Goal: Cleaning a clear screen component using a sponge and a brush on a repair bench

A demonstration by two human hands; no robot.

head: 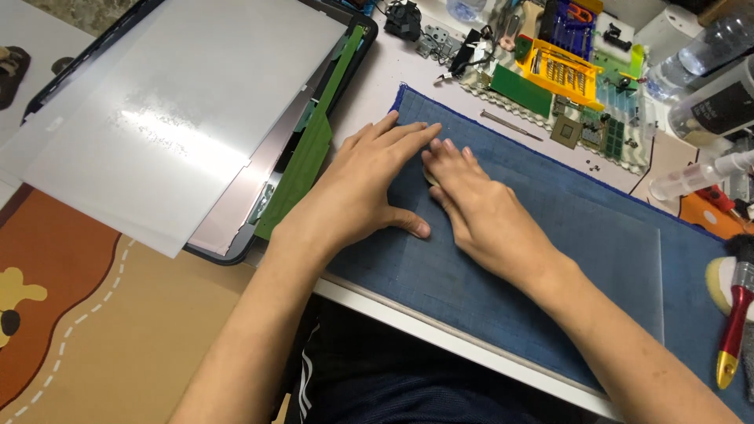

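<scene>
My left hand [361,188] lies flat, palm down, on a blue gridded work mat [550,235], fingers stretched toward the mat's far left corner. Beside it, my right hand [479,208] also presses down on the mat, its fingertips touching the left hand's. A small pale object [430,177] peeks out under the right hand's fingers; what it is cannot be told. A thin clear plastic sheet [620,259] lies on the mat under and to the right of my hands.
A dismantled flat screen [236,212] with white sheets [173,102] and a green strip [310,149] lies left. Behind the mat: a yellow bit holder [559,72], green circuit boards [522,90], a thin metal tool [510,126], bottles [711,102]. A red-handled brush [736,314] lies at the right.
</scene>
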